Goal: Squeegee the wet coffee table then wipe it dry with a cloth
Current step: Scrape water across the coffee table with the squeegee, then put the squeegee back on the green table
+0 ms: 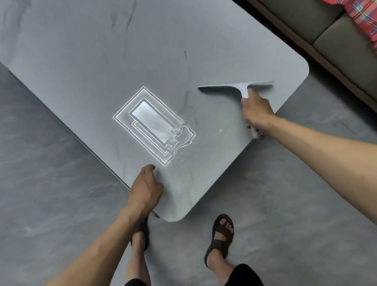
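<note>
A grey marble-look table (90, 59) runs on a slant from the upper left of the frame to the lower centre, its rounded near corner just above the person's feet. The right hand (257, 111), right of centre, is clamped round the handle of a pale squeegee (237, 87); the blade lies across the tabletop near the table's right corner, stretching left and right of the handle, and the handle's tail end pokes out below the wrist, over the table edge. The left hand (146, 191), at lower centre, rests on the table's near left edge, fingers curled together over the rim, holding nothing but the edge. Between the two hands a patch of water (183, 141) shines on the top, its ragged outline lit by a bright rectangular reflection (150, 121) of a ceiling light, left of centre. More thin wetness glints from that patch down toward the left hand. The rest of the tabletop toward the upper left looks matt. A plaid cloth (355, 0), red with pale and dark stripes, lies on a dark sofa (289, 7) in the upper right of the frame, well apart from the table. Below the table, on the grey floor (18, 165), stand two feet in dark sandals (219, 237), with black trouser legs at the bottom edge.
</note>
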